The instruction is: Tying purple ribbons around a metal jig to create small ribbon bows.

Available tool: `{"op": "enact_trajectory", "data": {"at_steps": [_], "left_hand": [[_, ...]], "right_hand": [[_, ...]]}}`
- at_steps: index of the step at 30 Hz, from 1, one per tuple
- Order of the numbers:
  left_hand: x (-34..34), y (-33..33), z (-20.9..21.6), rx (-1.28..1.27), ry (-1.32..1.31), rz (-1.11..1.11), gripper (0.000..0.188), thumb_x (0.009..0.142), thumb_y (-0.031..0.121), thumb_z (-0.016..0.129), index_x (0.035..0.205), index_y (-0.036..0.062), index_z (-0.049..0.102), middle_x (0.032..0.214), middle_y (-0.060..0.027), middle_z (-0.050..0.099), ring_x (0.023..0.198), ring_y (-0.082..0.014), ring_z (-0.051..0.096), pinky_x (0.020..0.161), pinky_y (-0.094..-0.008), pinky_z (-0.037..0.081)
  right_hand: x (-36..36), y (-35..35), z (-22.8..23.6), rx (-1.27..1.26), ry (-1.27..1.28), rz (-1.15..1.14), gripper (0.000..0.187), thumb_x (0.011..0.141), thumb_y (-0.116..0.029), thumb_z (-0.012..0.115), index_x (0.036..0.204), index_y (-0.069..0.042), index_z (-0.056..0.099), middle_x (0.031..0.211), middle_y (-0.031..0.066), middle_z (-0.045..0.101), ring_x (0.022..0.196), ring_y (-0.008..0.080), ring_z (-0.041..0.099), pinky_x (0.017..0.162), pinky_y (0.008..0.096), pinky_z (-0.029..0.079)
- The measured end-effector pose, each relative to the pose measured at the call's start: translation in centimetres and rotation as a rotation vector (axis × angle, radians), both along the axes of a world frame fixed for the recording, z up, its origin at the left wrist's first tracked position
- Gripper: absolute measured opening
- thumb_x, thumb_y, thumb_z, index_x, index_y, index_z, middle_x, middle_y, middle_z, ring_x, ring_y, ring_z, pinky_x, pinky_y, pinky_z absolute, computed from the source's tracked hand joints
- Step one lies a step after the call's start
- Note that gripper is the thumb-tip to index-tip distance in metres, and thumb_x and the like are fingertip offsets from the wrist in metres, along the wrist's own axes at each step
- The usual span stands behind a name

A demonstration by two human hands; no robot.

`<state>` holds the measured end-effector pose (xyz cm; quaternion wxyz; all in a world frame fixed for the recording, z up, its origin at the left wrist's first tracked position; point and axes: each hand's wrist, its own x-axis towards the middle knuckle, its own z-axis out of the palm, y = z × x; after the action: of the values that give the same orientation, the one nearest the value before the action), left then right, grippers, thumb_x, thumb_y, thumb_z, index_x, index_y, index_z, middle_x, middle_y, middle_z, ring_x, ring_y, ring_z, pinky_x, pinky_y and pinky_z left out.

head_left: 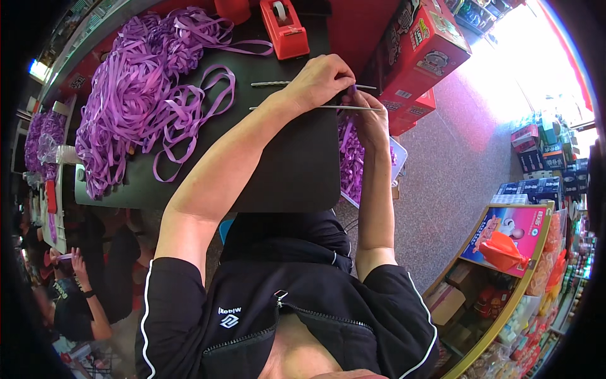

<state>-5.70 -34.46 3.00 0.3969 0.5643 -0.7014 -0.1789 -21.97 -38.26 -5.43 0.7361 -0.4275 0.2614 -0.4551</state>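
My left hand (322,79) is closed over a thin metal rod (270,83) that lies across the black table (297,170); the rod's tip sticks out past the knuckles. My right hand (369,120) meets it at the table's right edge, fingertips pinching a small piece of purple ribbon (351,92). A second thin metal rod (353,108) lies just under both hands. A big heap of purple ribbon (132,95) covers the table's left part, its loose loops reaching toward my left forearm.
A red tape dispenser (285,28) stands at the table's far edge. A white tray of purple ribbon pieces (352,165) sits beside the table under my right arm. Red cartons (423,47) are stacked on the right, shop shelves (511,265) lower right, another person (82,297) lower left.
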Motion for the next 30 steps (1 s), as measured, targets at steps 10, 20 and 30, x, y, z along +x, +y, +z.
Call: {"op": "enact_trajectory", "data": {"at_steps": [10,20,30], "left_hand": [[0.4,-0.1,-0.8,-0.037,-0.08,-0.02,0.02,0.082,0.017,0.062,0.088,-0.0013,0.067,0.098,-0.0125,0.065,0.096,-0.0285,0.06,0.084,-0.0354,0.046],[0.1,0.1,-0.7,-0.055,-0.093,-0.015,0.02,0.082,0.017,0.061,0.088,-0.0007,0.068,0.1,-0.0126,0.064,0.098,-0.0284,0.058,0.086,-0.0351,0.045],[0.2,0.1,-1.1,-0.064,-0.122,-0.007,0.02,0.083,0.017,0.061,0.089,-0.0005,0.067,0.101,-0.0113,0.064,0.096,-0.0267,0.06,0.085,-0.0336,0.046]], "right_hand": [[-0.6,-0.1,-0.3,-0.059,0.076,-0.046,0.031,0.089,-0.018,0.062,0.112,0.003,0.062,0.093,0.0064,0.068,0.081,0.0075,0.06,0.073,0.0212,0.046],[-0.2,-1.5,0.6,-0.364,0.345,-0.019,0.023,0.087,-0.01,0.064,0.107,0.002,0.065,0.093,0.0011,0.066,0.083,0.0066,0.057,0.075,0.0215,0.045],[-1.7,-1.9,-7.2,-0.571,0.784,-0.043,0.022,0.083,-0.013,0.063,0.1,-0.001,0.067,0.079,0.0134,0.067,0.071,0.0116,0.062,0.064,0.0278,0.048]]}}
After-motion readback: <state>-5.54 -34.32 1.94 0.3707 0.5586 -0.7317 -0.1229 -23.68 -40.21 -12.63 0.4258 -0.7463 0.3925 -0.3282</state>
